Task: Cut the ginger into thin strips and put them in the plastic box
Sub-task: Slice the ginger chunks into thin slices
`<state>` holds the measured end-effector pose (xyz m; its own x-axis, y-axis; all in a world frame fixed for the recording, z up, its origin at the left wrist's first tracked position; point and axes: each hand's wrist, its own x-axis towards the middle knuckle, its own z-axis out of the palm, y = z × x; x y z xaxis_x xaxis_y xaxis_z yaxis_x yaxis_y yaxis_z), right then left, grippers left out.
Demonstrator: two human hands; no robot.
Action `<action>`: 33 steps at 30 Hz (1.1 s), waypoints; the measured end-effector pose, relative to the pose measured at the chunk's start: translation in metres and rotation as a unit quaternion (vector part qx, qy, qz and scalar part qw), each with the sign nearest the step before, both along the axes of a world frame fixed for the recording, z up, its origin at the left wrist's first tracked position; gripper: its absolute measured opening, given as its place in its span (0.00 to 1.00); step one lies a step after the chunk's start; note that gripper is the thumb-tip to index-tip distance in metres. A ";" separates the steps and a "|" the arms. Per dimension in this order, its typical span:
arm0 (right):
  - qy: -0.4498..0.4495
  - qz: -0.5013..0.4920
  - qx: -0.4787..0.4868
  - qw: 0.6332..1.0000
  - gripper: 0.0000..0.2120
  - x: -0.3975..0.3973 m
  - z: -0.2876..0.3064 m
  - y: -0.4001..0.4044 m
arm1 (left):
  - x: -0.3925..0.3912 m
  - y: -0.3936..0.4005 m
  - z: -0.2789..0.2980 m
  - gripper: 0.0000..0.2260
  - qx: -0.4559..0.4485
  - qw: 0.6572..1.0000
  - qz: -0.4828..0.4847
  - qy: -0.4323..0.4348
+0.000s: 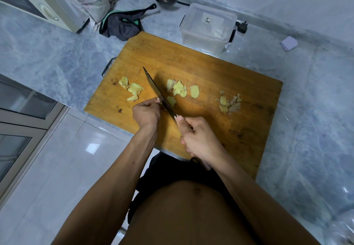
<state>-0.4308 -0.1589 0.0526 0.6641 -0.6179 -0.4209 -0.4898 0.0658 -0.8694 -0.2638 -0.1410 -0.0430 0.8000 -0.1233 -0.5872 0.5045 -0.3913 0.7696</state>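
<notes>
On the wooden cutting board (pixel 210 68), the right hand (pixel 199 139) grips the handle of a knife (pixel 159 91) whose blade stands edge-down beside the left hand (pixel 146 112), fingers curled at the blade. Ginger slices (pixel 178 88) lie on both sides. A clear plastic box (pixel 207 27) sits on the counter (pixel 57 53) at the board's far edge.

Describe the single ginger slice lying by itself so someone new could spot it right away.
Start at the wooden cutting board on the grey marble counter. Right of the knife lies a cluster of overlapping ginger slices. Just right of that cluster sits the lone slice: a smooth, pale yellow oval lying flat, touching nothing, unlike the brownish peel scraps farther right.
</notes>
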 end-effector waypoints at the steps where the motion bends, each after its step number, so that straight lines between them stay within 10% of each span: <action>1: -0.003 -0.002 0.001 1.000 0.22 0.000 0.000 -0.001 | 0.000 0.000 0.000 0.11 -0.001 1.000 0.001 -0.001; 33: -0.014 -0.011 -0.073 0.997 0.23 0.007 -0.022 0.016 | -0.011 0.010 0.010 0.14 -0.009 0.999 -0.034 -0.015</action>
<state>-0.4242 -0.1431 0.0302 0.6597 -0.6861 -0.3067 -0.4642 -0.0511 -0.8843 -0.2752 -0.1306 -0.0328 0.8070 -0.1878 -0.5600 0.4536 -0.4100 0.7913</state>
